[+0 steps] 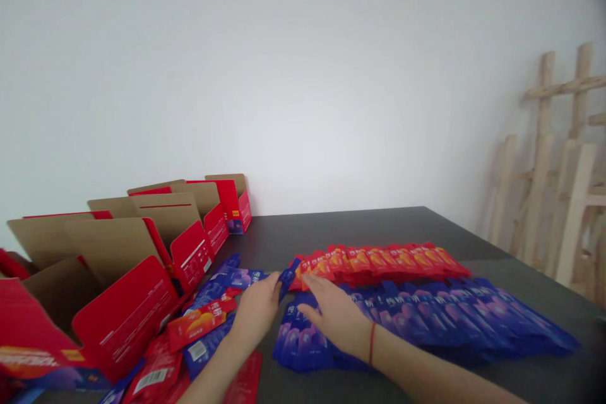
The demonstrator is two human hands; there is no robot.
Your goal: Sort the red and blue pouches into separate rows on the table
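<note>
My left hand [258, 303] is closed on a blue packet [288, 278], which stands up from its fingers between the loose pile and the rows. With fingers stretched out, my right hand [336, 315] lies over the left end of an overlapping row of blue packets [426, 319]; a red string circles its wrist. Behind that row runs another of red packets [379, 262] with orange pictures. Left of my left hand is a jumbled pile of blue and red packets, among them a red packet [199, 323] lying on top.
Several open red cardboard boxes [125, 309] with brown insides stand along the left, reaching back to a small box [234, 205] near the wall. All rest on a dark table [341, 224]. Pale wooden frames [544, 170] lean at the right beyond its edge.
</note>
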